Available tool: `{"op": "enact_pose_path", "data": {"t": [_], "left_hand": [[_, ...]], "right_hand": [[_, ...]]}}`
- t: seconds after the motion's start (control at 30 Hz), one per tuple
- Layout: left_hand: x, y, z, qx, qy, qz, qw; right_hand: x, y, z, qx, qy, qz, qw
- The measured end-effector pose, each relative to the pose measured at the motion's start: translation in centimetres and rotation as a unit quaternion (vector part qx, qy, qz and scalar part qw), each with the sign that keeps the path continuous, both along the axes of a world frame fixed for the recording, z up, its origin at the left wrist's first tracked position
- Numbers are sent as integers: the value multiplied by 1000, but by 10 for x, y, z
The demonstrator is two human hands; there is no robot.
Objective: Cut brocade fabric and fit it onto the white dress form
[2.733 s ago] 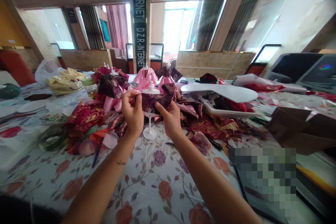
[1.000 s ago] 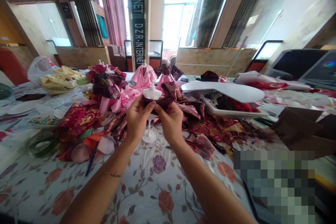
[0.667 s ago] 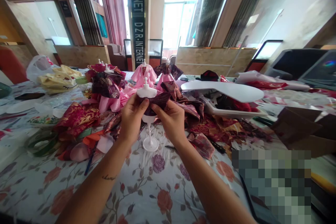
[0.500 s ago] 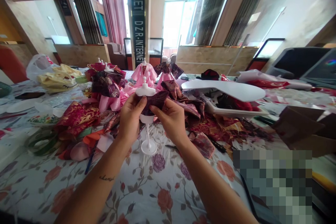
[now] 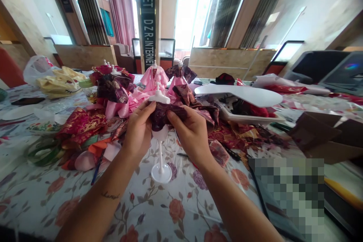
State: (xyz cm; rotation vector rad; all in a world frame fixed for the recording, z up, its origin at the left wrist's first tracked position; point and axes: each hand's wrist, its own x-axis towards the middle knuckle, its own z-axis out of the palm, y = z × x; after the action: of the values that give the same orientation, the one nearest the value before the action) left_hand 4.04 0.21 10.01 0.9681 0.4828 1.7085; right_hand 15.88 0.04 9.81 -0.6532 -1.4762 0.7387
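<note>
A small white doll mannequin (image 5: pixel 160 147) on a round-footed stand is in front of me, its neck and shoulders bare above the cloth. Dark purple patterned fabric (image 5: pixel 160 115) lies around its torso. My left hand (image 5: pixel 139 126) is closed at the torso's left side, the thumb pressing the fabric's edge. On the other side, my right hand (image 5: pixel 191 130) pinches the fabric between thumb and fingers, with a gathered part bunched in it. The fingers behind the mannequin are hidden.
Behind stand several dressed mannequins, one in a pink dress (image 5: pixel 154 76). Red-gold brocade (image 5: pixel 82 124) and green tape rolls (image 5: pixel 44 151) lie left. To the right are a white tray (image 5: pixel 249 119), a cardboard box (image 5: pixel 320 136) and fabric scraps. A dark-handled tool (image 5: pixel 233 154) lies beyond my right forearm.
The mannequin and its stand have come slightly nearer to me. The purple fabric now lies across the front of the torso, lower and closer to it, and my right hand has shifted a little right.
</note>
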Motion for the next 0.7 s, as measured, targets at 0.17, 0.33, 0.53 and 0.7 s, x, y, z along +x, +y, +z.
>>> {"op": "enact_pose_path", "data": {"t": [0.17,0.33,0.53,0.7], "left_hand": [[-3,0,-1,-2,-1,-33,999],[-6,0,1,5,9,-73,997],[-11,5,-3,16,11,-83,996],[-13,10,-5,38,31,-100,994]], "right_hand": [[1,0,-1,-62,63,55,995],[2,1,0,-98,83,74,989],[-1,3,-7,-51,108,29,992],[-2,1,-7,-23,144,12,989]]}}
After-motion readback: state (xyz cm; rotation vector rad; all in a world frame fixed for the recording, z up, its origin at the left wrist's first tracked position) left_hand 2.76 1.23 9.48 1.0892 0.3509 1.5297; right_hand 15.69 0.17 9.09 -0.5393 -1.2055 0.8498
